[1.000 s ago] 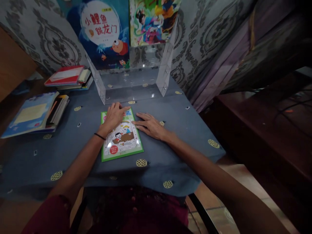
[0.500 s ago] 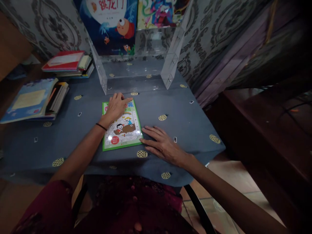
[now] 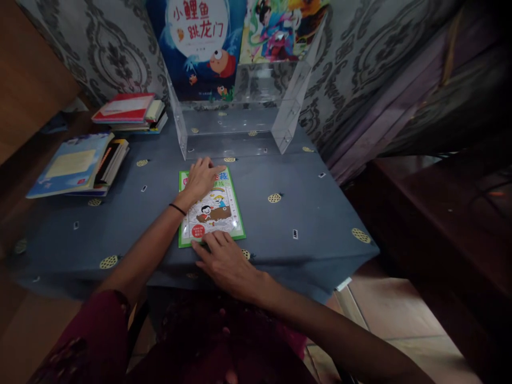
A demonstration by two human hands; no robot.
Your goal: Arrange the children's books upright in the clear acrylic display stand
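- Left hand [image 3: 200,180], spread, on green-bordered book [image 3: 214,212] near table's [image 3: 308,205] front edge
- Right hand [image 3: 229,262], fingers uncurled, at its lower edge
- Uneven pushing could skew it

We've got a bright green border on the near book [image 3: 216,214], whitish art panel, red disc near left. Tablecloth [image 3: 262,229]: grey-blue, yellow pineapple print. Near-left stack [image 3: 72,166]: light blue cover, cream panel; far-left stack [image 3: 130,110]: red top. Far, we see a deep blue fish book [image 3: 200,58] with red lettering, multicoloured book [image 3: 280,36] right of it, grey scroll-patterned backdrop [image 3: 114,56] behind. Sleeve [image 3: 96,328]: maroon. Wristband [image 3: 178,209]: black.
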